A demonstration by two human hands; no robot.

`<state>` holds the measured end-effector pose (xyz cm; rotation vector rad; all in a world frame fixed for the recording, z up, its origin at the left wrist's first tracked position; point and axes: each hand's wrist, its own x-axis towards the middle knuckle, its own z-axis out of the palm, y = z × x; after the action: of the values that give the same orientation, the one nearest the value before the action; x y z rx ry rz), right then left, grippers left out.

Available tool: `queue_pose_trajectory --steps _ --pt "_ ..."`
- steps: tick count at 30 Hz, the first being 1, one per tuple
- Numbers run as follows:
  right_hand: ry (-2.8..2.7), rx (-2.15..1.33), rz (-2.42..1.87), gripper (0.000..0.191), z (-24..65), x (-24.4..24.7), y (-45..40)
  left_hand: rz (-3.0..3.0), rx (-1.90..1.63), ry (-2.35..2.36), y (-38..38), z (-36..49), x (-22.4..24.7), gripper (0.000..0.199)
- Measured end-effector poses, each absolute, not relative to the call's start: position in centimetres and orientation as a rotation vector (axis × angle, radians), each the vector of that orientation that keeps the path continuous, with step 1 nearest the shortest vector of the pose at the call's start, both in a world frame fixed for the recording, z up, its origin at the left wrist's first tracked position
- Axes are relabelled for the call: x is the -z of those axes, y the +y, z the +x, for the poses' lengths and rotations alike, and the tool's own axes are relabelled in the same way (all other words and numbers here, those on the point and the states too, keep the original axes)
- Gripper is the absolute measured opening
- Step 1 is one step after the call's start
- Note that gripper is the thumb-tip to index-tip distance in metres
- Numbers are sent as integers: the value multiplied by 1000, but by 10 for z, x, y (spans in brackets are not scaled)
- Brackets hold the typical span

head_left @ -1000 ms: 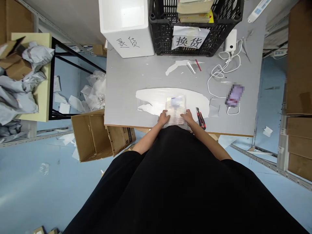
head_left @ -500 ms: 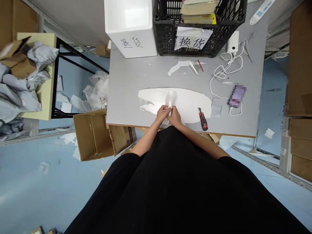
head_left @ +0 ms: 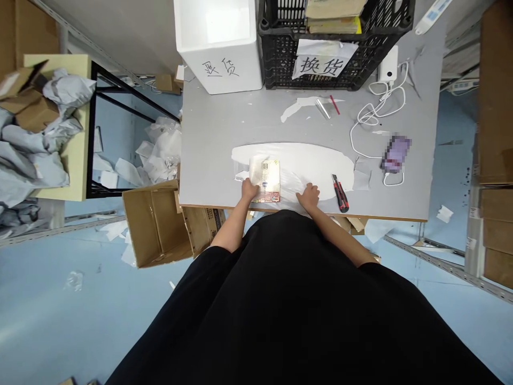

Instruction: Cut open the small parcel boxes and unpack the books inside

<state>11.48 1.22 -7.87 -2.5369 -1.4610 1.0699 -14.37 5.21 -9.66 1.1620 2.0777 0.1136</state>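
A small book or booklet [head_left: 271, 182] with a pale yellow cover, a barcode and a red strip lies near the table's front edge. Wrinkled clear plastic film [head_left: 291, 184] spreads to its right and seems to cover part of it. My left hand [head_left: 249, 191] is closed at the book's left edge, thumb on top. On the film's right side rests my right hand [head_left: 308, 197], thumb and fingers apart. Beneath everything is a white sheet [head_left: 320, 160] with rounded ends. A red and black box cutter [head_left: 340, 193] lies right of my right hand.
A white bin [head_left: 232, 69] and a black crate [head_left: 316, 64] holding books stand at the table's back. Right are a phone [head_left: 396, 154] and white cable [head_left: 363, 116]. An open cardboard box [head_left: 156, 224] sits left, below table height. Film scraps [head_left: 298, 107] lie behind the sheet.
My hands were together over a bunched clear plastic piece; now they are apart. The book's printed face now shows flat by my left hand, and the film is spread to the right.
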Motion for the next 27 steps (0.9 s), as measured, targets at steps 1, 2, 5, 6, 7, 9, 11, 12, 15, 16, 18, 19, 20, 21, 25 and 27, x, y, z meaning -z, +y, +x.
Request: queue_pose_trajectory --steps 1,2,5,6,7,9,11,12,15,16,18,19,20,21,25,27 --pt "-1424 -1112 -2558 53 120 81 10 1163 -94 2092 51 -142 99 42" --pt "-1408 -1172 -2555 47 124 84 9 1158 -87 2099 51 -141 100 43" --pt "-1463 -1299 -2493 23 131 90 8 1126 -108 2091 51 -139 101 43" --pt "-1496 -1297 -2479 18 132 91 9 1116 -118 2078 51 -140 101 43" --pt "-1526 -1275 -2472 16 133 92 10 1104 -131 2061 51 -141 100 43" --pt "-1562 -1229 -2470 17 136 91 14 1078 -166 2023 52 -142 98 44" --pt "-1564 -1199 -2488 20 141 88 20 1064 -210 1986 51 -139 96 44" --pt "-1550 -1176 -2506 22 145 85 23 1067 -235 1969 51 -135 94 44" --pt "-1494 -1067 -2573 30 164 77 32 1109 -307 1901 50 -112 91 43" --pt "-1473 -1028 -2603 32 173 75 34 1134 -319 1869 50 -102 91 43" --pt "-1427 -965 -2671 35 193 70 37 1191 -311 1800 49 -81 91 43" --pt "-1403 -944 -2703 36 203 68 37 1221 -288 1771 48 -70 92 43" --pt "-1381 -930 -2733 37 212 67 36 1250 -252 1752 47 -61 93 43" --pt "-1366 -911 -2756 38 220 66 35 1279 -210 1745 45 -52 94 44" --pt "-1410 -603 -2733 46 228 64 28 1394 -130 1887 34 -32 95 54" --pt "-1534 -537 -2573 49 216 66 25 1481 -174 1968 31 -28 91 65"
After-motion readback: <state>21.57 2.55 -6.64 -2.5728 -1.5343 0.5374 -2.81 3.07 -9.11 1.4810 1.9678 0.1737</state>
